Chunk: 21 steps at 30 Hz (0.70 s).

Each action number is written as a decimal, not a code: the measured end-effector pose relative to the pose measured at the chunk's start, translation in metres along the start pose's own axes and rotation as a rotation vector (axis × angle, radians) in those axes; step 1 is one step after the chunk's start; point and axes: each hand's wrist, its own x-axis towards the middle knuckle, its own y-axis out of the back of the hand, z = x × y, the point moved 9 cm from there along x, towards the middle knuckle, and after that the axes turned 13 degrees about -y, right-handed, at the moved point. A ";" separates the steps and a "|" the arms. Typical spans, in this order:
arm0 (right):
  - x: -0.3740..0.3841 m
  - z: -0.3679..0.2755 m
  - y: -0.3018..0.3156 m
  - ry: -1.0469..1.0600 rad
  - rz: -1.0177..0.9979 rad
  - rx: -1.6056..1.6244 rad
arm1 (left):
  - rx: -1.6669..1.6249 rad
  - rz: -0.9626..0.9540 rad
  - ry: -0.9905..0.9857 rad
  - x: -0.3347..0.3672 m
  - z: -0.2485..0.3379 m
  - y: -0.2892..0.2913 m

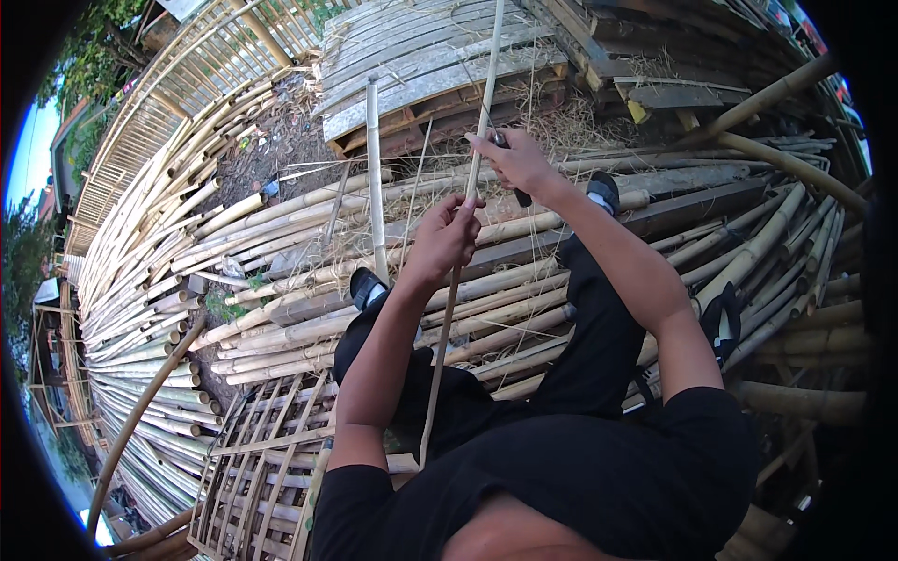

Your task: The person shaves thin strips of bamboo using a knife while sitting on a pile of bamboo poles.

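A long, thin bamboo strip (487,89) runs from the top of the view down between my arms to my lap. My left hand (447,238) is closed around it, thumb along the strip. Just above and to the right, my right hand (516,166) is closed on a dark-handled knife (523,197), its lower end showing beneath my palm. The knife's upper part meets the strip by my right thumb, though fingers hide most of the blade. Below the left hand the strip looks darker and browner.
Bamboo poles (271,229) lie in heaps beneath my feet and to the left. Ahead is a stack of wooden pallets (421,70). An upright split bamboo piece (375,178) stands left of my hands. A woven bamboo lattice (257,467) lies at lower left; thick poles (762,103) cross at right.
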 end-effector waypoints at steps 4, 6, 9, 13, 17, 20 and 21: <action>-0.014 -0.022 0.003 0.307 0.249 -0.425 | -0.023 0.165 0.033 0.003 -0.003 0.013; -0.020 -0.021 -0.007 0.344 0.198 -0.525 | -0.061 0.187 -0.015 0.005 0.000 0.019; -0.030 -0.020 -0.019 0.418 0.134 -0.668 | -0.095 0.193 -0.078 0.005 0.005 0.023; -0.035 -0.014 -0.030 0.530 0.082 -0.774 | -0.073 0.216 -0.099 0.003 0.009 0.024; -0.036 -0.014 -0.039 0.566 0.052 -0.808 | -0.119 0.213 -0.104 -0.001 0.015 0.023; -0.037 -0.018 -0.034 0.677 0.108 -0.866 | -0.183 0.173 -0.101 -0.004 0.018 0.018; -0.038 -0.019 -0.031 0.695 0.122 -0.871 | -0.205 0.163 -0.089 -0.005 0.018 0.015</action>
